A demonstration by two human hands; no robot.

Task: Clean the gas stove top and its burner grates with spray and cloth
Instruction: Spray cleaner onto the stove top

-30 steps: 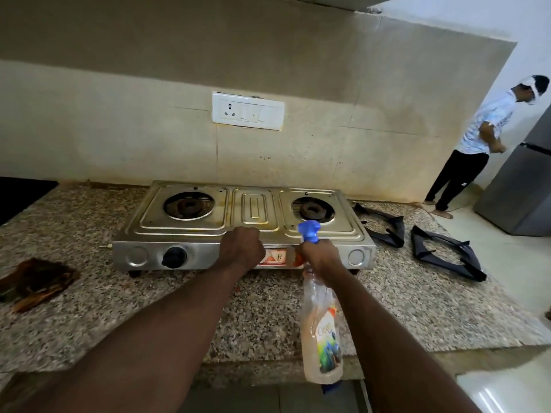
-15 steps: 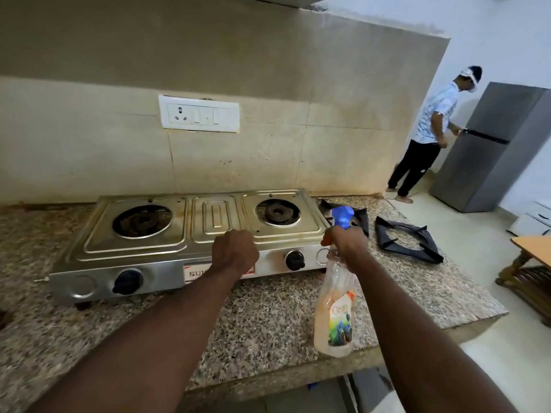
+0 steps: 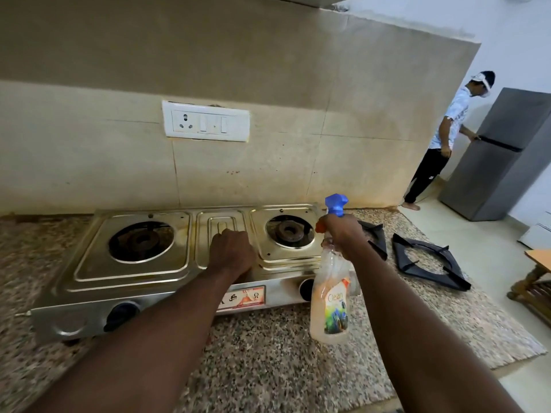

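Right hand is gripping the spray bottle at the neck, fingers wrapped just under the blue trigger head. The bottle is hanging upright over the bench, in front of the stove's right knob. Left hand is curled into a fist, resting on the stove top's middle panel, nothing showing in it. Stove is sitting along the bench's back edge. Both grates are lying off it toward the bench's right end. The bottle's looking like thin plastic, so probably lightish and squishy, and the neck's the spot to hold. The grates are looking stiff and heavy, so I'd be grabbing a side bar. I'm not seeing a cloth anywhere.
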